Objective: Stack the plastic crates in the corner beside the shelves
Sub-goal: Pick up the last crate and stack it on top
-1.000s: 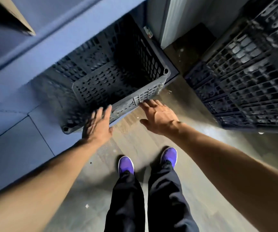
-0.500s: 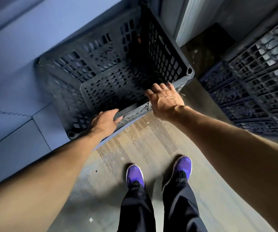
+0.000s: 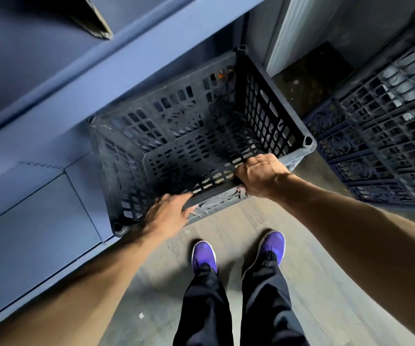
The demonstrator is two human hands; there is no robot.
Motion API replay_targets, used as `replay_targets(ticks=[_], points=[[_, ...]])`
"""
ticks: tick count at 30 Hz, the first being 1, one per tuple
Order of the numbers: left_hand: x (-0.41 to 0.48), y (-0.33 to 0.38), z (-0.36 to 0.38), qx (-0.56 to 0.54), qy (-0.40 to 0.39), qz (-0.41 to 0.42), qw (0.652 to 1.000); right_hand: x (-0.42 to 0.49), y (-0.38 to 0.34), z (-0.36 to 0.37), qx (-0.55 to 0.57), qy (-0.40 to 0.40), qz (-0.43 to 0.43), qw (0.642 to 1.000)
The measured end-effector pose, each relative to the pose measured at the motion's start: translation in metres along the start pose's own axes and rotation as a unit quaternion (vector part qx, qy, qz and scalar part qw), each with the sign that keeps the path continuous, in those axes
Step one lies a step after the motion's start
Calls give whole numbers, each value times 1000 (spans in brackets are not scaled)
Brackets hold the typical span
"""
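A: Position of the black crate (image 3: 201,136)?

B: It sits low against the blue shelf unit (image 3: 51,191), open side up, its far long wall along the shelf edge. Whether it rests on the floor (image 3: 326,283) or is lifted clear, I cannot tell from here. The inside is bare lattice.

A: Hands?

B: Both on the near long rim. The right hand (image 3: 260,174) is curled over the rim close to the near right corner, fingers hooked down inside the crate, knuckles up, so it has a firm grip. The left hand (image 3: 166,213) lies on the same rim toward the near left corner; fingers are spread and only partly bent, resting over the edge, thumb on the outer face. Looser than the right, and I cannot say it is fully gripping.

A: Other crates?

B: A stack of dark crates (image 3: 386,136) stands to the right, tilted in view, near the held crate but apart from it. A gap of floor shows between them, by a pale wall corner (image 3: 284,33).

A: The person?

B: Bare forearms, black trousers (image 3: 226,308), purple shoes (image 3: 271,245) planted just behind the crate
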State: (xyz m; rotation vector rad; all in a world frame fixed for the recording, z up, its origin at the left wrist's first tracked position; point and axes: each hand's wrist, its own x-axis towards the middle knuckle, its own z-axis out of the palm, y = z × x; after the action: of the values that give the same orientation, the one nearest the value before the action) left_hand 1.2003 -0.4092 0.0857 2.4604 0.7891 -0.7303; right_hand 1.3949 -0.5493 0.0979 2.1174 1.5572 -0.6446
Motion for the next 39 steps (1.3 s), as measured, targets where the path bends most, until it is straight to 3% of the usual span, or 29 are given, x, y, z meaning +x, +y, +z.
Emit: replay_targets(ticks=[7,12,23,31,39], points=[[-22,21,-54,16,-1,47,999,-46,2,-26,75,66,41,994],[-47,40,-74,46,-71,98,992,-113,-12,-28,144,39,89,985],[-146,112,-104,153,-146,314,926,-281,-65,-19,273,7,228,935],[-207,163,-104,221,-138,392,882,-387,-90,-28,304,29,303,903],[-273,217,-126,255,-71,430,863,-477,-94,-45,283,76,354,888]])
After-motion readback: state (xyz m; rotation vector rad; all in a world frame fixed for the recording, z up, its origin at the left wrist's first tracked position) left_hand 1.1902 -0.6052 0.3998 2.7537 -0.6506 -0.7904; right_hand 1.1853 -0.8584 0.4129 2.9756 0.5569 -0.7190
